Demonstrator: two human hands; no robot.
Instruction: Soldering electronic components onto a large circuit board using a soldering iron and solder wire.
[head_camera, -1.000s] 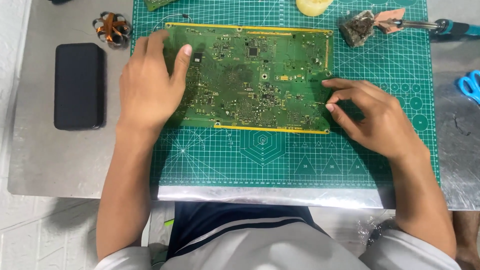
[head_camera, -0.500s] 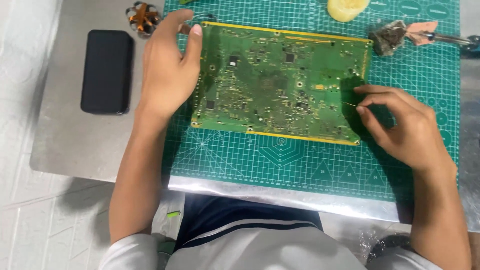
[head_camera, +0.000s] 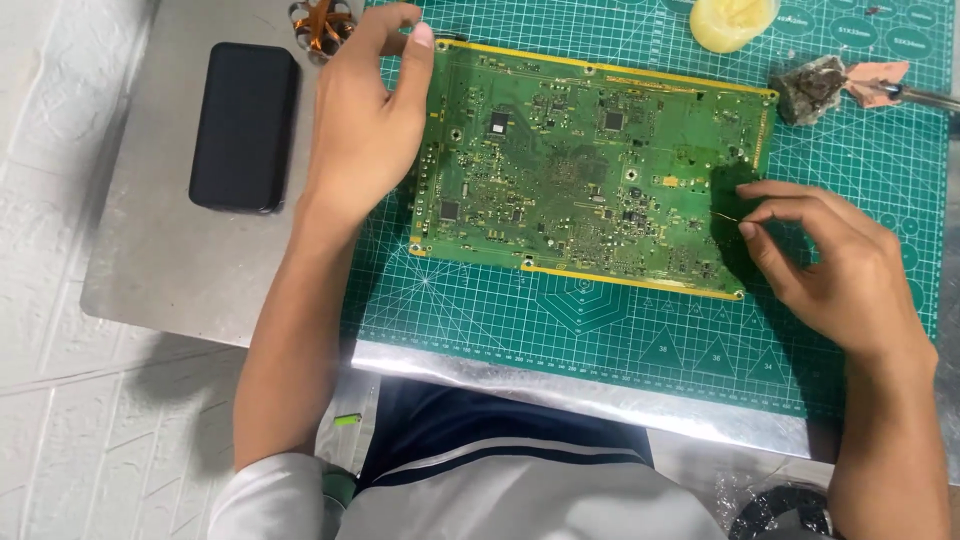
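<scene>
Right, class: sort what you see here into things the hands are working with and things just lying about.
In hand:
- green circuit board, left hand at its left edge
- thin wire pinched in right hand
- green cutting mat under the board

Lying about:
- black phone
- copper coil
- yellow lump
- grey wad

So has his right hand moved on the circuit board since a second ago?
Yes. The right hand has drawn back off the circuit board past its right edge, and now pinches a thin wire there.
</scene>
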